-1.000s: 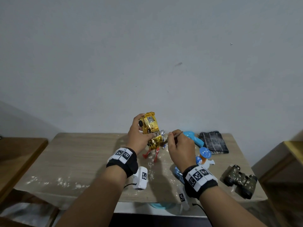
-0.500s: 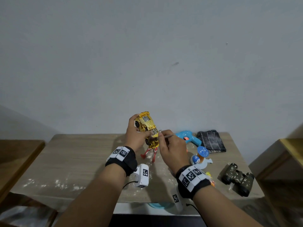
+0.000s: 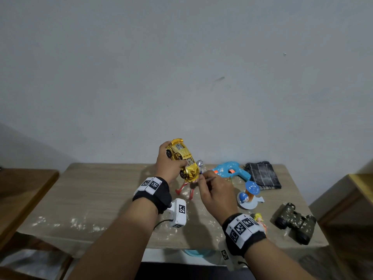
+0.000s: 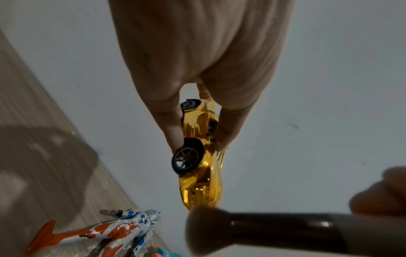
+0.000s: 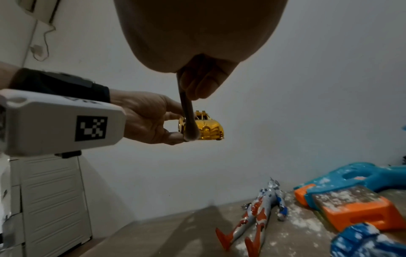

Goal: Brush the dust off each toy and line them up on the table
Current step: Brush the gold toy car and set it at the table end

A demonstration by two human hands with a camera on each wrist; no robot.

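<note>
While the left hand (image 3: 168, 165) gripped the gold toy car (image 3: 184, 160) by its sides between thumb and fingers (image 4: 173, 128), the car was held in the air above the rear edge of the worktop (image 3: 96, 190), nose tilted down. The right hand (image 3: 214, 194) pinched the handle of the brush (image 4: 252, 229), and the bristles met the car's nose. Half a second earlier the brush lay higher, against the car's middle; it had since travelled down to the front end. This suggested that the stroke along the body was nearly complete and that the car would soon be ready to set down. Outward from the hands, the red-and-silver figure (image 5: 257, 213), the blue toy gun (image 3: 230, 170), the blue-capped figurine (image 3: 249, 196) and the camouflage binoculars (image 3: 294, 222) lay on the right half of the worktop, several speckled with white powder and not yet lined up.
</note>
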